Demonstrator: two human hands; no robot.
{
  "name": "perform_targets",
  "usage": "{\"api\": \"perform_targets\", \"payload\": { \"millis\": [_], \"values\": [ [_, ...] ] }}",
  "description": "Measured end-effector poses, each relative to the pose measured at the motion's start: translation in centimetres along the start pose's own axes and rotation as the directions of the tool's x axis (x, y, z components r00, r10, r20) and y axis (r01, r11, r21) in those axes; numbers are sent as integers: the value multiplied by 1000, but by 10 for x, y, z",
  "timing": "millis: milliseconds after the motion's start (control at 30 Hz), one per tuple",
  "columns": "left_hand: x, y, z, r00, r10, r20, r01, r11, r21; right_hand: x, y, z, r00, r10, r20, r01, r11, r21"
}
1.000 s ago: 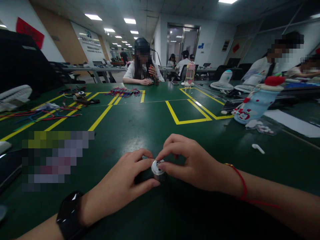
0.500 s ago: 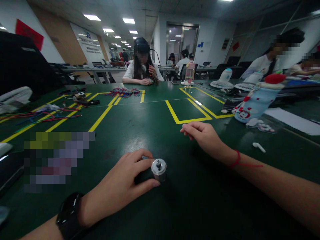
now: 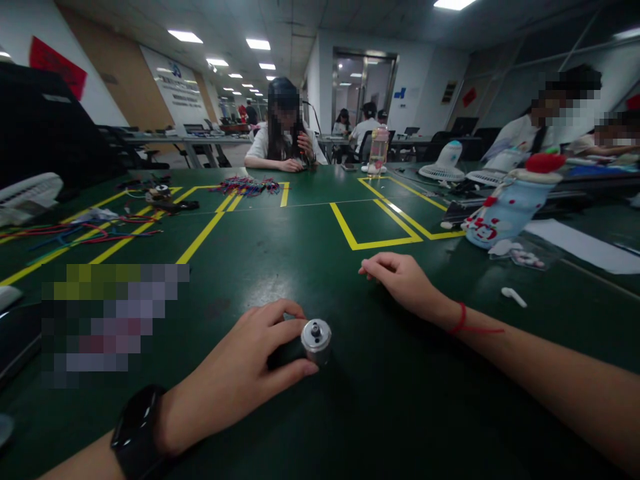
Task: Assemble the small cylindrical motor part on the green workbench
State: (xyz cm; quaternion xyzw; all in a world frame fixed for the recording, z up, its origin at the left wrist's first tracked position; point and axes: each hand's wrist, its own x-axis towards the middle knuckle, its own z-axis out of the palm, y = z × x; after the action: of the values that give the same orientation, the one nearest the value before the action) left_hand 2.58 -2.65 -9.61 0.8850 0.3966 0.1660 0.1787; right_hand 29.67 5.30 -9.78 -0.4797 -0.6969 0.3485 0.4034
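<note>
A small silver cylindrical electric motor (image 3: 317,341) stands upright on the dark green table, its short shaft pointing up. My left hand (image 3: 260,347) is closed around its left side, with the thumb at the front and the fingers behind. To the right and farther off, my right hand (image 3: 400,277) rests over the table, apart from the motor. Its fingers are curled in and the thumb presses against them; whatever they may hold is hidden.
Yellow tape (image 3: 385,245) marks outlines on the table. Bundled wires (image 3: 245,186) lie at far left-centre, with loose wires (image 3: 100,230) nearer left. On the right are a blue bottle (image 3: 510,207), a white earbud (image 3: 514,297) and white paper (image 3: 583,247). A person (image 3: 285,133) sits opposite.
My right hand and forearm have shifted slightly toward me and to the left. The left hand keeps its hold on the motor, which stays in place.
</note>
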Motion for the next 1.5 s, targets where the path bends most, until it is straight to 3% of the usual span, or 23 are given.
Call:
{"api": "perform_targets", "payload": {
  "millis": [67,167,300,400,533,600,700,767,933,1133,1200,1267,1400,1500],
  "values": [
    [-1,0,-3,1000,3,-9,-3,1000,1,-12,-20,11,989,-79,125,83,996,-29],
    [-4,-4,-4,1000,2,-10,-2,1000,1,-31,-46,30,932,-240,272,246,969,12],
    [-5,-5,0,999,13,-33,-13,1000,12,-45,-62,43,899,-332,285,339,940,25],
    [-3,0,4,998,21,-57,-20,1000,21,-45,-63,38,894,-364,260,372,928,18],
    [4,10,5,1000,10,-13,-10,1000,3,-42,-58,16,912,-350,215,349,936,45],
    [7,14,3,1000,0,1,0,1000,-2,-40,-53,2,894,-322,311,337,941,7],
    [10,19,-1,1000,-14,7,14,1000,-3,-37,-44,-12,818,-266,509,369,923,-110],
    [10,19,-3,1000,-16,13,16,1000,-6,-35,-37,-15,789,-239,566,396,902,-173],
    [13,13,-1,999,-20,25,21,1000,-15,-32,-25,-12,775,-249,581,447,866,-224],
    [11,12,-2,1000,-19,6,19,1000,-18,-34,-32,-13,754,-256,605,466,858,-218],
    [10,12,-1,1000,-20,-3,20,1000,-18,-32,-35,-14,772,-250,584,412,897,-161],
    [9,12,0,1000,-17,-6,17,1000,-19,-27,-32,-17,832,-205,516,300,948,-107],
    [7,10,3,1000,-10,-3,10,1000,-27,-9,-7,-27,982,-22,185,29,999,-35],
    [7,9,4,1000,-12,-3,12,1000,-27,5,16,-35,999,30,-16,-31,999,-24]
  ]
}}
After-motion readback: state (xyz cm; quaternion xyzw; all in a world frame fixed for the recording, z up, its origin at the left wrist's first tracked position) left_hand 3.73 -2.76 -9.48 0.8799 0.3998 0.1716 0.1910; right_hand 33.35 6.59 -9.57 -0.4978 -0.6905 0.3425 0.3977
